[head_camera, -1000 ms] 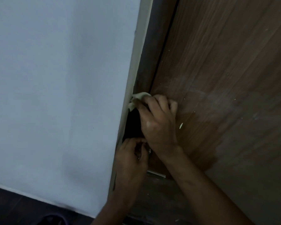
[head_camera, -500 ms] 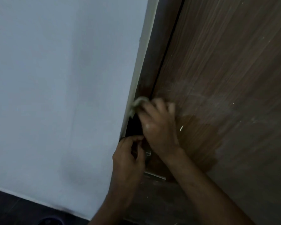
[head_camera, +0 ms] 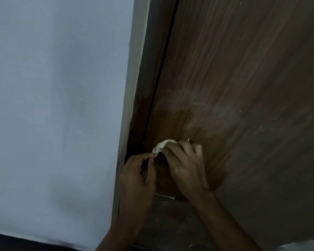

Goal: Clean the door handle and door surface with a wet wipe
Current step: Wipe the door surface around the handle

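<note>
Your right hand (head_camera: pixel 187 167) has the wipe (head_camera: pixel 163 144) bunched under its curled fingers, pressed against the door (head_camera: pixel 243 78) just beside the gap at the frame (head_camera: pixel 143 87). A pale lump of it sticks out past your fingertips on the frame side. Your left hand (head_camera: pixel 138 176) sits just below and left of it, thumb and forefinger drawn together close to the wipe's tail. Whether they actually pinch the wipe, or the handle behind, you cannot tell from here, and the handle itself is hidden by both hands.

The wipe will likely handle as a soft, limp, very light thing: damp, easily wadded, with no stiffness of its own. So keep it backed by flat fingers, not held at one corner, or it will probably roll up and smear. Take hold across the bunched middle. It may tear if you drag it over the metal edge (head_camera: pixel 164 197) that shows below your hands.

The door looks rigid, with a darker wiped patch around your hands and dull, dusty wood above and right.

Count: one wipe, one door, two hands, one wall (head_camera: pixel 53 105).
</note>
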`<state>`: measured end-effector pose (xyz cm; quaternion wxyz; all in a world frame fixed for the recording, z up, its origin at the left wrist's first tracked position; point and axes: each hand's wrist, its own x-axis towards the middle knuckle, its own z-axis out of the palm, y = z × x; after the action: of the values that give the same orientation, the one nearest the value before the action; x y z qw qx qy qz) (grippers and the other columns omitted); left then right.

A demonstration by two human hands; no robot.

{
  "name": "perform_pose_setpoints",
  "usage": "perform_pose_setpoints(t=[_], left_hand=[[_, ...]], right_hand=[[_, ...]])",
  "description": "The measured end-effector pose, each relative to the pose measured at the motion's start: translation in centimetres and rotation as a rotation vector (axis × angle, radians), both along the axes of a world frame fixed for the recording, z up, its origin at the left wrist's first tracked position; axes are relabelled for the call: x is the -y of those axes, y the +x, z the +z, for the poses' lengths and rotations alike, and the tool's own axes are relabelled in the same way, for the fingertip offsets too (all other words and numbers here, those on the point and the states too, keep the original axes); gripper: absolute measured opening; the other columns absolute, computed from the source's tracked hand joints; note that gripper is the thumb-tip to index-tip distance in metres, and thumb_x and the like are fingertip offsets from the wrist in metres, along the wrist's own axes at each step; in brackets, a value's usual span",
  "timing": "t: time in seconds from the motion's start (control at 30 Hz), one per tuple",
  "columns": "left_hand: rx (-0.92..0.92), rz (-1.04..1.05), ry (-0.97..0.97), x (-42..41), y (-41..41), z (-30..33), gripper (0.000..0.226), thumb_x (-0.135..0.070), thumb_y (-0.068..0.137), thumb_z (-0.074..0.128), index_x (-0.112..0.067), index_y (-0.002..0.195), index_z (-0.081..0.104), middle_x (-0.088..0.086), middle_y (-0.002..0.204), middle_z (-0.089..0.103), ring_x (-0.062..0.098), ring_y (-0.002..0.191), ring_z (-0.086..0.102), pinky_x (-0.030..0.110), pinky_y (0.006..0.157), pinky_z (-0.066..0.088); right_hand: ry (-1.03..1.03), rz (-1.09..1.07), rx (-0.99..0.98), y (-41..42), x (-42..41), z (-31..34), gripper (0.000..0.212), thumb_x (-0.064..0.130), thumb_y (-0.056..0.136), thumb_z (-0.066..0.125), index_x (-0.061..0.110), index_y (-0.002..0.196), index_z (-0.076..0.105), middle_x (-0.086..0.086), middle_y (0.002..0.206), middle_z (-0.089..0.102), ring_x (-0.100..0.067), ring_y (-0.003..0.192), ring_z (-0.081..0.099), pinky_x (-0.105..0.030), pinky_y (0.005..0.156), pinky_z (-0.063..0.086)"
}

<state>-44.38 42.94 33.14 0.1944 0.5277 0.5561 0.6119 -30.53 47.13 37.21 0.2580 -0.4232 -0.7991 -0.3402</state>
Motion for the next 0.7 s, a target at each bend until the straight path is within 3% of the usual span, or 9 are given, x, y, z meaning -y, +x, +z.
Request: perform_pose_setpoints(t=[0.07, 0.2, 0.27, 0.43, 0.6, 0.7], left_hand=[[-0.009, 0.007, -0.003, 0.1, -0.1, 0.0, 0.018, -0.027, 0.093, 0.06, -0.031, 0.107, 0.071, -0.019, 0.103, 0.068, -0.005, 0.096, 0.063, 0.007, 0.078, 0.05], [-0.012, -0.014, -0.022, -0.2, -0.2, 0.1, 0.022, -0.021, 0.094, 0.062, -0.038, 0.107, 0.067, -0.024, 0.103, 0.065, -0.013, 0.095, 0.061, -0.002, 0.074, 0.043], [-0.026, -0.003, -0.018, -0.5, 0.0, 0.3, 0.023, -0.013, 0.093, 0.064, -0.031, 0.107, 0.07, -0.017, 0.103, 0.067, -0.008, 0.097, 0.061, 0.0, 0.078, 0.044], [-0.05, -0.01, -0.013, -0.8, 0.7, 1.0, 0.023, -0.006, 0.092, 0.065, -0.022, 0.107, 0.071, -0.009, 0.104, 0.067, -0.004, 0.096, 0.061, 0.0, 0.08, 0.041], [-0.006, -0.003, -0.081, -0.3, -0.1, -0.1, 0.027, -0.019, 0.095, 0.06, -0.043, 0.106, 0.066, -0.029, 0.102, 0.063, -0.011, 0.095, 0.061, -0.001, 0.073, 0.044], [-0.013, 0.013, -0.076, -0.6, -0.1, -0.3, 0.03, -0.014, 0.094, 0.063, -0.042, 0.105, 0.066, -0.027, 0.104, 0.063, -0.013, 0.098, 0.058, -0.001, 0.076, 0.043]], right_hand=[[0.005, -0.038, -0.097, 1.1, 0.2, -0.5, 0.023, 0.022, 0.094, 0.055, 0.018, 0.108, 0.073, 0.002, 0.112, 0.07, -0.018, 0.098, 0.052, -0.036, 0.079, 0.032], [0.248, -0.104, -0.597, 2.5, -0.3, 1.2, 0.013, 0.018, 0.094, 0.069, 0.02, 0.106, 0.076, 0.003, 0.101, 0.07, -0.019, 0.09, 0.054, -0.043, 0.075, 0.042], [0.265, -0.064, -0.619, 0.9, -0.8, 1.8, 0.014, 0.018, 0.094, 0.071, 0.019, 0.106, 0.076, 0.002, 0.1, 0.071, -0.019, 0.089, 0.056, -0.043, 0.075, 0.045], [0.205, 0.071, -0.33, -2.7, -2.3, 3.1, 0.013, 0.017, 0.095, 0.067, 0.017, 0.105, 0.077, 0.001, 0.105, 0.073, -0.019, 0.094, 0.058, -0.039, 0.074, 0.044], [0.276, -0.059, -0.785, 1.0, -0.5, 1.3, 0.014, 0.018, 0.093, 0.071, 0.018, 0.106, 0.075, 0.001, 0.102, 0.07, -0.018, 0.093, 0.058, -0.046, 0.079, 0.048], [0.249, -0.071, -0.831, -0.5, -0.7, 1.1, 0.013, 0.019, 0.092, 0.072, 0.018, 0.105, 0.075, 0.003, 0.101, 0.071, -0.016, 0.094, 0.057, -0.047, 0.079, 0.048]])
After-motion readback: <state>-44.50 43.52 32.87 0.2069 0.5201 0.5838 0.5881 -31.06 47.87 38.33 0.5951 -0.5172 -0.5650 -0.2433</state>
